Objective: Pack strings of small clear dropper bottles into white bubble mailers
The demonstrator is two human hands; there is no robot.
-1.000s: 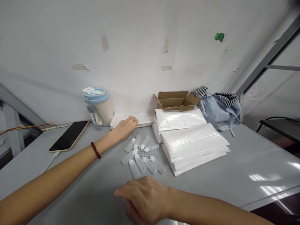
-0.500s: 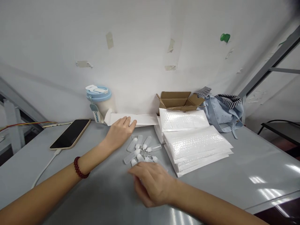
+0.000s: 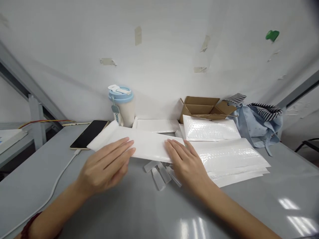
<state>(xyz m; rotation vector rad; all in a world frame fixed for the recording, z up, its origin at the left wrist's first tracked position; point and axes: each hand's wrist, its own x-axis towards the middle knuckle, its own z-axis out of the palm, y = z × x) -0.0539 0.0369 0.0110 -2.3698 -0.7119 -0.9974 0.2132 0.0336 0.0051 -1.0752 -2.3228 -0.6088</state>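
Both my hands hold a flat white padded envelope (image 3: 149, 146) just above the grey table (image 3: 124, 212). My left hand (image 3: 107, 167) grips its left part with the fingers stretched along the top. My right hand (image 3: 185, 162) holds the right end, fingers laid over it. Under the envelope's near edge lie several small clear plastic bottles (image 3: 159, 172), partly hidden by the envelope and my right hand.
A stack of white bubble mailers (image 3: 229, 156) lies to the right, with more envelopes (image 3: 157, 125) at the wall. Behind stand a blue-lidded cup (image 3: 122, 104), an open cardboard box (image 3: 201, 106) and a blue cloth bag (image 3: 259, 121). A phone (image 3: 89, 132) on a cable (image 3: 57, 181) lies left.
My left hand has drawn an envelope from the pile at the wall toward me. My right hand left the bottles and took the envelope's right end. The camera has turned left.
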